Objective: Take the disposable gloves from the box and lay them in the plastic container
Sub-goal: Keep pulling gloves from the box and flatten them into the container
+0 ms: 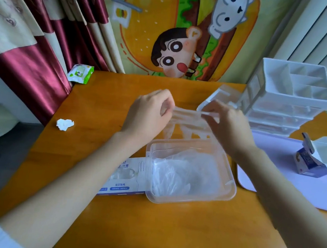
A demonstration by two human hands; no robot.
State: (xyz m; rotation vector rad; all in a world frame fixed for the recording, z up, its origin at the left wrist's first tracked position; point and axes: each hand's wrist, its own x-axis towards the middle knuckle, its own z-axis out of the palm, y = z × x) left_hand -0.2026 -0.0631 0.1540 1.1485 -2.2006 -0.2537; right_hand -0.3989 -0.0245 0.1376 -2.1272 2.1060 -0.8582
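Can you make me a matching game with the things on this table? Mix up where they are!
Things:
1. glove
2. crumpled tissue
3. wipes pack
4. plastic container

Places:
A. at the table's far left corner
B. stretched between both hands
C. alone near the table's left edge
D. in front of the person, holding a pile of gloves

Pairs: 1-B, 2-C, 3-A, 4-D

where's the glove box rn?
In the head view the glove box lies flat on the wooden table, near centre under the left forearm, with its right end against the left side of the plastic container.
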